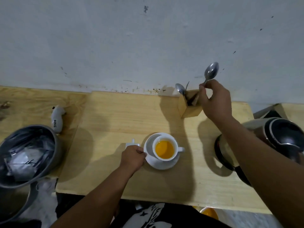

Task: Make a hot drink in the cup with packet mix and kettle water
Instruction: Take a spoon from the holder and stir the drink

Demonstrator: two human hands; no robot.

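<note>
I look down on a pale wooden table (115, 116) set against a grey wall. At centre frame a white cup (165, 148) sits on a white saucer (162, 164), filled with orange liquid, its handle pointing toward the right of the frame. My left hand (133, 157) is closed on the saucer's left rim, steadying it. My right hand (214, 100), at upper right, pinches the stem of a metal spoon (211, 71) between fingertips and thumb, bowl end up, just above a small wooden holder (190, 106) that has another spoon (180, 88) in it. The cup looks like thin, glazed china: stiff, breakable, smooth and likely hot, so I judge the handle or the saucer rim the safest hold, and the full drink would slop if tilted. The spoon is light and rigid, easy to grip by the stem. At right, a dark kettle (279, 139) is partly hidden behind my forearm and cut off by the frame edge. At lower left a grey bin (29, 153) holds crumpled wrappers I cannot make out clearly. A small white object (57, 120) lies near it; its printed lettering is unreadable. Whether the mix has dissolved, I cannot tell.
</note>
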